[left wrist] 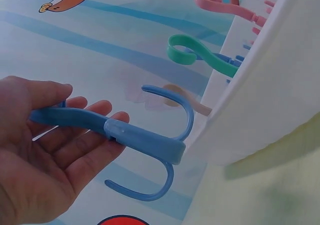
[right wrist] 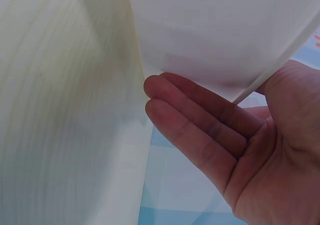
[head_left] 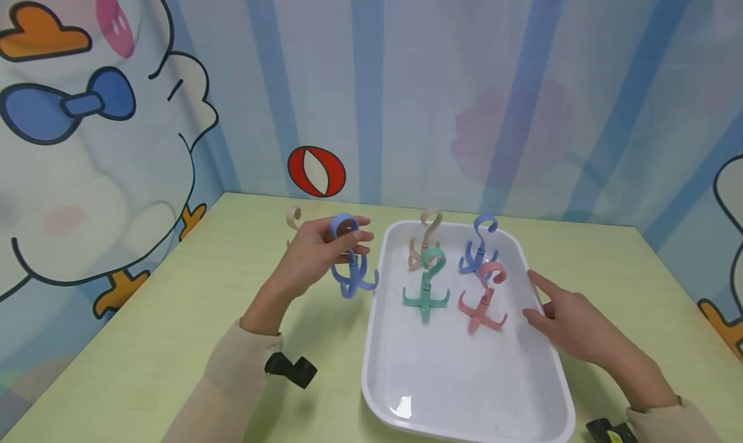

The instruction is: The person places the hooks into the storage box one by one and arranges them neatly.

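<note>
One blue hook [head_left: 352, 276] held upright, just beside the tray's [head_left: 464, 382] left rim.
Cream hook [head_left: 288, 218] behind left hand [head_left: 313, 253], mostly hidden. Left hand pinches blue hook near its curl, thumb over; a light hold should do, prongs best raised clear of the rim. Green hook [head_left: 425, 299], then pink hook [head_left: 482, 310], in tray. Right hand [head_left: 580, 324] pinches right rim, fingers along outer wall; worth bracing so tray can't slide.

Smooth plastic hooks [left wrist: 145, 142], glossy tray [head_left: 464, 382]
</note>
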A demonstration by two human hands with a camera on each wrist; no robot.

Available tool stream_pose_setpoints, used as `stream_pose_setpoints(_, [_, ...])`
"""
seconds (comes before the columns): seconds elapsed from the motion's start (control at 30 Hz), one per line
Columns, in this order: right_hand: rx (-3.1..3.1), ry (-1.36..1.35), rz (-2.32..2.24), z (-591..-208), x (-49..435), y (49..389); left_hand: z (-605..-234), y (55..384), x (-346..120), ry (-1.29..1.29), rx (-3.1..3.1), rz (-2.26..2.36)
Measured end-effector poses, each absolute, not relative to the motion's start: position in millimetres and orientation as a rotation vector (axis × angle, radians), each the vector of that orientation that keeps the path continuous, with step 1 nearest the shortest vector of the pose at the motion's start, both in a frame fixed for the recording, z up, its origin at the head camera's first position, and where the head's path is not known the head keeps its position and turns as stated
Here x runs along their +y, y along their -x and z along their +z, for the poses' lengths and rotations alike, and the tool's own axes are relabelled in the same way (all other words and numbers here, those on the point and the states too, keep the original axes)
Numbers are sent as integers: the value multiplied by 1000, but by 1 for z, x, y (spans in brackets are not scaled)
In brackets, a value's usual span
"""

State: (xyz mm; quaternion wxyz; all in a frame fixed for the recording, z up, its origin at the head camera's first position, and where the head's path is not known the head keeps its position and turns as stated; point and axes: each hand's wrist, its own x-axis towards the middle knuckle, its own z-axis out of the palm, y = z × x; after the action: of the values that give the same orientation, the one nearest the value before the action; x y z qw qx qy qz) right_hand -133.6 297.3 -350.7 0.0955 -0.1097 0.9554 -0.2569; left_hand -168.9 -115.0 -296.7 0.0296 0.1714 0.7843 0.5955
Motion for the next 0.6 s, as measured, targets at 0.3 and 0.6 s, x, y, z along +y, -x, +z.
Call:
stream_pose_setpoints(0.3, [2827, 332, -769, -350, 296, 132, -289, 162, -110, -604, 2414, 1792])
stream_pose_setpoints(0.6, [2835, 330, -746, -349, 296, 133, -286, 154, -100, -686, 2385, 1722])
